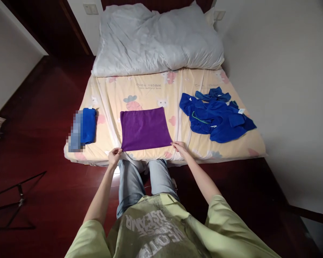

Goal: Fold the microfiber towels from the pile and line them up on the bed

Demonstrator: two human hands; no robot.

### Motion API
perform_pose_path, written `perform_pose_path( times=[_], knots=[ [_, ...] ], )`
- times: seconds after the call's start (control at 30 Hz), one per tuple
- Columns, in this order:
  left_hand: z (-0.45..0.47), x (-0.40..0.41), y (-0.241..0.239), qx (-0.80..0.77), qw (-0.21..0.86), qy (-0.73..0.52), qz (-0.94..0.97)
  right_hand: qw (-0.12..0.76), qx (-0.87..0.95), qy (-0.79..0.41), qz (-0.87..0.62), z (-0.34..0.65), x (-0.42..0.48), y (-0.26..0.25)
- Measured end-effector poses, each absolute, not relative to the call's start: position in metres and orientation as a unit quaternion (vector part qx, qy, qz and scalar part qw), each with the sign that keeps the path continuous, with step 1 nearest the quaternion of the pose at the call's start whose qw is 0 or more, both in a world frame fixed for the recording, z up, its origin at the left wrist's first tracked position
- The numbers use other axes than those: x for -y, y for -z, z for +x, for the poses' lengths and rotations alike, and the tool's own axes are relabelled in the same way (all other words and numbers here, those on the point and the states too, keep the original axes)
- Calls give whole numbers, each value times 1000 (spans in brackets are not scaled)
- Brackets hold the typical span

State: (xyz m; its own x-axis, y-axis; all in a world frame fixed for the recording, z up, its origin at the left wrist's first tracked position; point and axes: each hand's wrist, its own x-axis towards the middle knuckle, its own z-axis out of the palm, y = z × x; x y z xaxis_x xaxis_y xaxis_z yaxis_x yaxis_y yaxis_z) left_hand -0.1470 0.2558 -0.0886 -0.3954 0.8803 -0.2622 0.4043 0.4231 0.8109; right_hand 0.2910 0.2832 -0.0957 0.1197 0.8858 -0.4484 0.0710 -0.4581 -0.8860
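Note:
A purple towel lies flat on the bed near its front edge. My left hand pinches the towel's near left corner, fingers closed on the cloth. At the near right corner my right hand grips the towel in the same way. Both arms reach out from a light green shirt over jeans.
The bed has a yellow cartoon-print sheet. A folded blue towel sits at its left edge; a heap of blue cloths lies at the right. A white duvet is piled at the head. A black metal stand is on the dark red floor, left.

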Motion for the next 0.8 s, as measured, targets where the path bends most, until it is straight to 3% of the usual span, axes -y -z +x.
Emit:
perform_pose_path(
  times=[0.23, 0.47, 0.8],
  knots=[
    [-164, -274, 71, -736, 374, -221, 518, 314, 387, -571, -653, 297, -281, 89],
    [-161, -376, 61, -720, 341, -116, 593, 227, 459, -531, -675, 298, -300, 89],
    [-145, -526, 87, -770, 268, -208, 541, 232, 586, -307, -713, 277, -299, 104]
  ],
)
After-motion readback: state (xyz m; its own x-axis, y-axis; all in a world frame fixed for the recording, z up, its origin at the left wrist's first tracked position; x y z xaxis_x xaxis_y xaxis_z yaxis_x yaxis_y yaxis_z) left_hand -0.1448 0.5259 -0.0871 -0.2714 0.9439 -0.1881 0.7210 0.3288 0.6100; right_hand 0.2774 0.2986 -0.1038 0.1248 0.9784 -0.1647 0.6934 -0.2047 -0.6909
